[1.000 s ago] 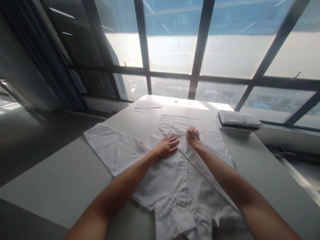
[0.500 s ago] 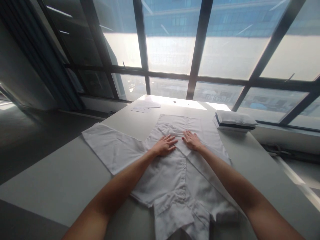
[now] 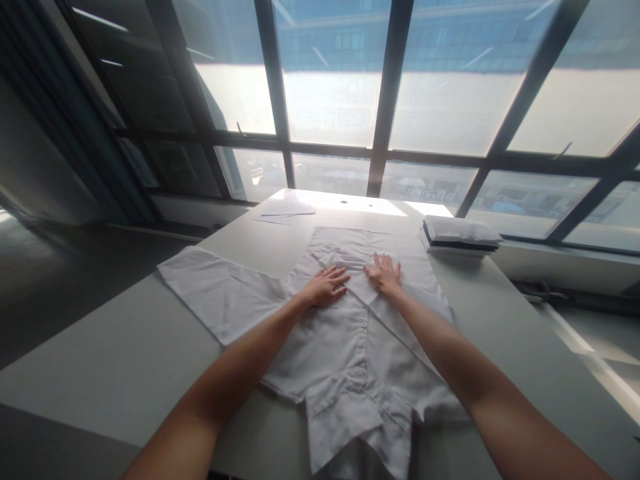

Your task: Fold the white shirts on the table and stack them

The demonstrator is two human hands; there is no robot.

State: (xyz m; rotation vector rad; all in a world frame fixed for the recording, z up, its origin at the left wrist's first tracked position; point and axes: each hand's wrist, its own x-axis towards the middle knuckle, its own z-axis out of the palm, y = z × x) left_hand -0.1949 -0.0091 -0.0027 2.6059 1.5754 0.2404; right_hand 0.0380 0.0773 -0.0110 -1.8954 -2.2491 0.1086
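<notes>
A white button-up shirt (image 3: 330,347) lies spread on the table, its collar toward me and its hem toward the window. One sleeve (image 3: 225,290) stretches out to the left; the other is folded across the body, its end near my right hand. My left hand (image 3: 326,286) rests flat on the middle of the shirt, fingers apart. Just to its right, my right hand (image 3: 384,273) presses on the fabric by the folded sleeve, fingers spread. Small creases run in the cloth between the hands.
The white table (image 3: 130,347) carries a stack of folded garments (image 3: 460,235), white with a dark layer, at the far right. Thin white sheets (image 3: 287,209) lie at the far left end. Large windows (image 3: 330,107) stand beyond the table, with a dark curtain (image 3: 75,120) at left.
My right hand has turned, its fingers now pointing more toward the window and spread wider. My left hand stays on the shirt. The whole view has shifted slightly.
</notes>
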